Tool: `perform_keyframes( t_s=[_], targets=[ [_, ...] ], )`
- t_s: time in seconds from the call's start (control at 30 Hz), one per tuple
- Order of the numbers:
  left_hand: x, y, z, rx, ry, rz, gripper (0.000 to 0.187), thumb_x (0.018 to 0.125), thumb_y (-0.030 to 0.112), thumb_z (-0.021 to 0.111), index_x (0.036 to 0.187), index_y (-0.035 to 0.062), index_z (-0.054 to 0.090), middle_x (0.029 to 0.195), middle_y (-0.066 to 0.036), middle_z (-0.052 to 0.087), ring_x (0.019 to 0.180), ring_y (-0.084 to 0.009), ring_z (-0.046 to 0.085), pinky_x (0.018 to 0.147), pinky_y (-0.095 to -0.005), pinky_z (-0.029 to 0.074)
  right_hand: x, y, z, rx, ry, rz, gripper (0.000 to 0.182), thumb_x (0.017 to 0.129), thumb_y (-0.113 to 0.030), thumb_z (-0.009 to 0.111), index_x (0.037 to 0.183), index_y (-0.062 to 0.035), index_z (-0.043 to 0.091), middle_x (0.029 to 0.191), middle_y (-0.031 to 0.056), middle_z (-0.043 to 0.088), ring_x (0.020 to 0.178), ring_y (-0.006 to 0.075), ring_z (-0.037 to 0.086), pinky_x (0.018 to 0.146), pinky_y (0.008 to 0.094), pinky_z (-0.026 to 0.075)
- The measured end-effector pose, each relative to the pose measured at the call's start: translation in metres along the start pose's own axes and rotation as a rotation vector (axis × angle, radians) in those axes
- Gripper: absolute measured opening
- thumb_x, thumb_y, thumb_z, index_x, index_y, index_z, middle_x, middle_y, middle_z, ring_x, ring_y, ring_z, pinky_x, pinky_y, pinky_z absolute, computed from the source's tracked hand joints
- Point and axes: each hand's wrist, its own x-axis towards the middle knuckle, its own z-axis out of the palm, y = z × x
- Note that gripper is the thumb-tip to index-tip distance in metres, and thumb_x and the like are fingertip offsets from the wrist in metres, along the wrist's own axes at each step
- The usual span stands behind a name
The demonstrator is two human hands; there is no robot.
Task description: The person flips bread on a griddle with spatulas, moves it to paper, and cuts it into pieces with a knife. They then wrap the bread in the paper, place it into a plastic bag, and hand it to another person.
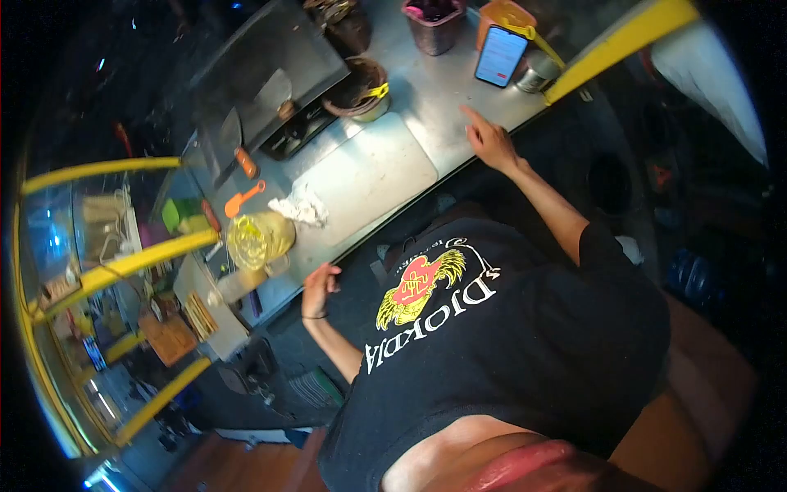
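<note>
My right hand (492, 146) hovers over the counter's front edge with the index finger stretched out and nothing in it. Beyond its fingertip, a phone (501, 56) with a lit screen leans beside a metal can (538, 72). My left hand (320, 289) is at the near edge of the counter, fingers loosely bent and apart, holding nothing. Between the hands lies a white cutting board (373, 176), with a crumpled white cloth or paper (302, 207) at its left end. Close to my left hand stands a clear tub (261, 239) with yellow contents.
A dark griddle (266, 66) carries a metal scraper (273, 92). Beside it are a bowl of dark contents (361, 88) and an orange-handled spatula (245, 162). An orange scoop (245, 198) lies left of the board. Yellow frame bars (619, 47) flank the counter.
</note>
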Motion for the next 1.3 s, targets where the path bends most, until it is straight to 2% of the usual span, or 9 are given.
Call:
perform_keyframes(
  t_s=[0.17, 0.27, 0.37, 0.43, 0.63, 0.7, 0.83, 1.0, 1.3],
  targets=[
    [-0.067, -0.035, -0.141, -0.129, 0.670, 0.161, 0.061, 0.101, 0.054, 0.039, 0.101, -0.0003, 0.066, 0.067, -0.005, 0.064, 0.047, -0.0042, 0.048, 0.041, -0.0204, 0.033, -0.033, -0.064, 0.051, 0.145, -0.447, -0.173, 0.022, 0.090, -0.008, 0.056, 0.110, -0.0059, 0.066, 0.079, 0.0186, 0.068, 0.070, 0.0340, 0.067, 0.063, 0.0397, 0.051],
    [-0.087, -0.051, -0.200, -0.156, 0.990, 0.257, 0.033, 0.098, 0.031, 0.054, 0.113, 0.0034, 0.065, 0.078, -0.004, 0.067, 0.056, -0.0046, 0.051, 0.048, -0.0186, 0.036, -0.057, -0.116, 0.101, 0.217, -0.652, -0.236, 0.020, 0.090, -0.006, 0.057, 0.107, -0.0058, 0.067, 0.080, 0.0188, 0.068, 0.069, 0.0290, 0.069, 0.063, 0.0367, 0.051],
    [-0.067, -0.095, -0.277, 0.388, 1.205, 0.172, 0.045, 0.091, 0.040, 0.062, 0.114, 0.0014, 0.064, 0.089, -0.013, 0.070, 0.083, -0.0235, 0.067, 0.072, -0.0343, 0.053, -0.078, -0.164, 0.147, 0.278, -0.738, -0.365, 0.017, 0.090, -0.007, 0.058, 0.104, -0.0047, 0.068, 0.077, 0.0179, 0.068, 0.066, 0.0265, 0.067, 0.062, 0.0361, 0.050],
    [-0.054, -0.090, -0.277, 0.381, 1.354, 0.273, 0.052, 0.084, 0.046, 0.069, 0.113, 0.0035, 0.065, 0.095, -0.018, 0.069, 0.095, -0.0330, 0.067, 0.086, -0.0415, 0.051, -0.090, -0.213, 0.166, 0.240, -0.841, -0.396, 0.017, 0.091, -0.009, 0.058, 0.105, -0.0033, 0.067, 0.072, 0.0171, 0.065, 0.061, 0.0258, 0.064, 0.061, 0.0350, 0.049],
    [-0.040, -0.061, -0.270, 1.045, 1.054, 0.114, 0.093, 0.063, 0.054, 0.081, 0.137, 0.0137, 0.045, 0.133, -0.014, 0.047, 0.123, -0.0357, 0.045, 0.101, -0.0496, 0.041, -0.139, -0.336, 0.250, 0.197, -1.082, -0.508, 0.019, 0.091, -0.010, 0.057, 0.105, -0.0010, 0.066, 0.082, 0.0170, 0.068, 0.071, 0.0259, 0.065, 0.067, 0.0346, 0.050],
    [-0.030, -0.062, -0.290, 1.075, 0.947, 0.057, 0.083, 0.066, 0.051, 0.079, 0.133, 0.0132, 0.049, 0.130, -0.015, 0.050, 0.121, -0.0358, 0.048, 0.100, -0.0492, 0.042, -0.158, -0.365, 0.282, 0.214, -1.093, -0.574, 0.019, 0.091, -0.010, 0.057, 0.105, -0.0004, 0.066, 0.078, 0.0157, 0.066, 0.068, 0.0263, 0.064, 0.067, 0.0348, 0.050],
    [0.004, -0.092, -0.310, 0.819, 0.687, 0.250, 0.049, 0.077, 0.037, 0.067, 0.111, 0.0044, 0.055, 0.114, -0.023, 0.062, 0.106, -0.0404, 0.060, 0.092, -0.0471, 0.048, -0.197, -0.411, 0.329, 0.327, -1.111, -0.381, 0.019, 0.096, -0.010, 0.053, 0.105, -0.0002, 0.067, 0.063, 0.0050, 0.058, 0.056, 0.0105, 0.054, 0.054, 0.0277, 0.044],
    [-0.063, -0.106, -0.293, 0.518, 0.615, 0.317, 0.040, 0.081, 0.032, 0.064, 0.103, -0.0006, 0.057, 0.097, -0.027, 0.065, 0.094, -0.0438, 0.063, 0.081, -0.0503, 0.050, -0.218, -0.443, 0.395, 0.707, -0.953, 0.285, 0.032, 0.100, -0.023, 0.054, 0.124, -0.0026, 0.057, 0.087, 0.0050, 0.061, 0.067, 0.0094, 0.058, 0.056, 0.0241, 0.050],
    [-0.178, -0.108, -0.368, 0.207, 0.825, 0.487, 0.036, 0.089, 0.030, 0.066, 0.101, -0.0005, 0.051, 0.087, -0.025, 0.064, 0.085, -0.0432, 0.064, 0.069, -0.0477, 0.050, -0.218, -0.581, 0.512, 0.809, -0.977, -0.079, 0.020, 0.099, -0.017, 0.052, 0.099, 0.0018, 0.060, 0.082, 0.0036, 0.060, 0.075, 0.0102, 0.055, 0.069, 0.0273, 0.046]
  ],
)
